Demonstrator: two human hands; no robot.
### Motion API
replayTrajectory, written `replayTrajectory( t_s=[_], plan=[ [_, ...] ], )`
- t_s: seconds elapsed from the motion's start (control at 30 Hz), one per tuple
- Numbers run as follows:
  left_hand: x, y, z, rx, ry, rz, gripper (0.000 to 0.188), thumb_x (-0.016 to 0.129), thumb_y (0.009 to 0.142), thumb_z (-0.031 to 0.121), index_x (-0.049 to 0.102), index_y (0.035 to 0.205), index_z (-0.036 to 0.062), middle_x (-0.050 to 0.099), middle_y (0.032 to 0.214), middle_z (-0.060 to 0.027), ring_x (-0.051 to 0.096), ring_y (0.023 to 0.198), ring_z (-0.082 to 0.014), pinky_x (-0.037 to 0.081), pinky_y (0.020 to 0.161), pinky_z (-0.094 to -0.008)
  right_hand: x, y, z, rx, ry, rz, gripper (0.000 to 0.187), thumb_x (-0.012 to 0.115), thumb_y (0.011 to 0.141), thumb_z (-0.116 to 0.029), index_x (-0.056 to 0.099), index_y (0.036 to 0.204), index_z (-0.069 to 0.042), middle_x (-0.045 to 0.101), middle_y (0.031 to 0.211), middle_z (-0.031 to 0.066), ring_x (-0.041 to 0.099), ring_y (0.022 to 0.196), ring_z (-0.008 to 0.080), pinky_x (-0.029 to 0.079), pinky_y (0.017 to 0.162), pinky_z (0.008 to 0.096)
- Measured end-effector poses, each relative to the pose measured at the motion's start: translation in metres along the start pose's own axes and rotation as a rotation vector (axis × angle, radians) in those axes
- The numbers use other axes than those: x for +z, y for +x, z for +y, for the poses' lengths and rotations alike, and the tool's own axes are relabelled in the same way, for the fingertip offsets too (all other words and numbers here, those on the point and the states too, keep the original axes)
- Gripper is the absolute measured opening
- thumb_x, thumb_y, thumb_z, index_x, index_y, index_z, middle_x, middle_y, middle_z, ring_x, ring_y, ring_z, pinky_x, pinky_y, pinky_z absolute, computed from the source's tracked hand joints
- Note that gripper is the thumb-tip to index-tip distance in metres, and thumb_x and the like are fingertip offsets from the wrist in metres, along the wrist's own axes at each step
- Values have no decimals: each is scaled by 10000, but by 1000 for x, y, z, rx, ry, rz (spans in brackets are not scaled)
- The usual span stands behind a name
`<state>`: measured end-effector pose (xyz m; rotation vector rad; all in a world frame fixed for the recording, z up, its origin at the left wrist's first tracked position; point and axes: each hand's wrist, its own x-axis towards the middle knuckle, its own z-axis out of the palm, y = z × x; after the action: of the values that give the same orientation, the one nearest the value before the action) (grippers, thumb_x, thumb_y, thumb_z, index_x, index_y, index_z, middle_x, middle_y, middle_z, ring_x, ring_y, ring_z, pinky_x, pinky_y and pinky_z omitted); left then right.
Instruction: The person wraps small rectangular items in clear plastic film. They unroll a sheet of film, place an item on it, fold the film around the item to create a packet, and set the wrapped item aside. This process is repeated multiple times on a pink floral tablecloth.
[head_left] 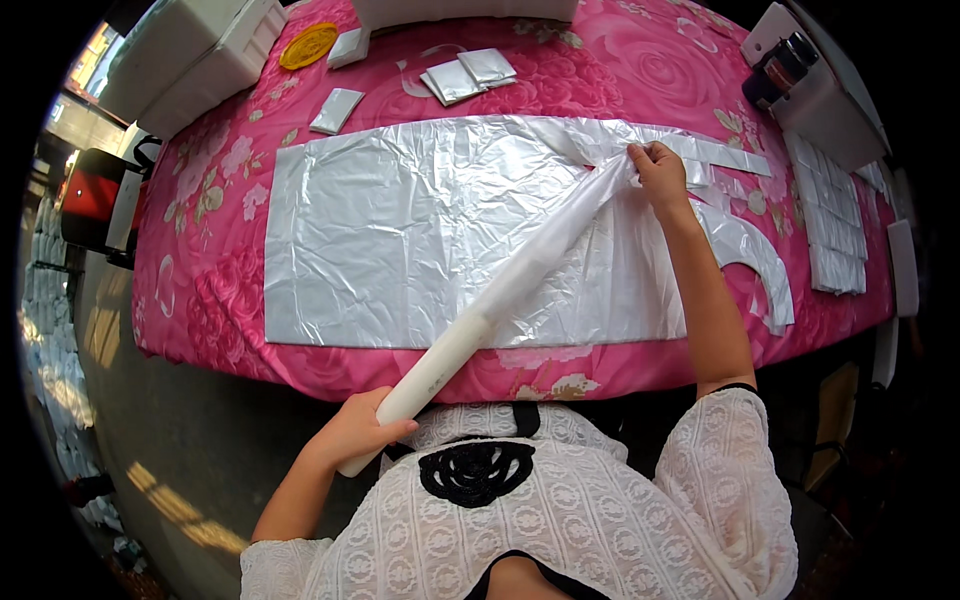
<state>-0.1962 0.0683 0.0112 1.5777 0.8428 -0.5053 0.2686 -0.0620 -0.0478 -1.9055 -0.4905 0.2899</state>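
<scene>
A thin, shiny silver-white plastic apron (350, 240) is spread across the table, its strap ends and curved neck cut-out pointing right. My left hand (357, 430) is closed around the lower end of a white tube (440, 362), just off the table's near edge. The tube slants up to the right over the apron. Toward its far end, translucent plastic film (565, 232) gathers around it, so I cannot tell where the tube stops. My right hand (660, 178) pinches this gathered film near the straps, with the arm reaching over the apron's right part.
A pink flowered tablecloth (215, 310) covers the table. Folded silver packets (456, 80) and a yellow coil (309, 46) lie at the back. White boxes (190, 65) stand around the far edges. At right are a dark bottle (778, 72) and a stack of folded plastic (830, 215).
</scene>
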Motion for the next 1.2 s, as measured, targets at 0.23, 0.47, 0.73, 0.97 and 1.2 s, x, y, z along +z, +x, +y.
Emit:
replayTrajectory(
  t_s=[0.23, 0.47, 0.73, 0.97, 1.2],
  plan=[
    [-99, -42, -9, 112, 295, -219, 468, 772, 674, 255, 591, 1033, 15, 633, 904, -68, 582, 850, -154, 449, 768, -278, -41, 10, 29, -61, -305, 146, 260, 618, 832, -247, 596, 775, 6, 602, 666, 69, 531, 593, 140, 430, 592, 289],
    [-57, 31, 80, 758, 850, 383, 316, 685, 567, 14, 583, 864, 53, 607, 810, -97, 572, 770, -293, 429, 716, -387, 46, -31, -36, -228, -129, -169, 221, 637, 832, -213, 600, 789, 1, 579, 648, 64, 488, 574, 123, 405, 560, 274],
    [-43, 124, 108, 1033, 1051, 578, 408, 661, 580, 2, 556, 968, 69, 590, 994, -72, 541, 963, -269, 375, 918, -412, 84, -38, -64, -262, -144, -399, 212, 642, 827, -217, 617, 804, -8, 594, 656, 74, 507, 573, 140, 415, 566, 289],
    [-16, 110, 97, 1096, 894, 511, 545, 594, 660, 102, 485, 1193, 61, 447, 1289, -134, 398, 1210, -297, 258, 1045, -459, 92, -36, -47, -294, -162, -390, 237, 636, 819, -237, 622, 806, -1, 609, 671, 106, 534, 578, 190, 419, 563, 318],
    [31, 107, 63, 1104, 1118, 50, 746, 532, 764, 451, 343, 1341, 17, 292, 1422, -160, 263, 1325, -291, 164, 1087, -446, 93, -33, -49, -322, -228, -402, 260, 629, 815, -258, 623, 810, 1, 620, 699, 132, 574, 619, 224, 434, 591, 344]
  ],
)
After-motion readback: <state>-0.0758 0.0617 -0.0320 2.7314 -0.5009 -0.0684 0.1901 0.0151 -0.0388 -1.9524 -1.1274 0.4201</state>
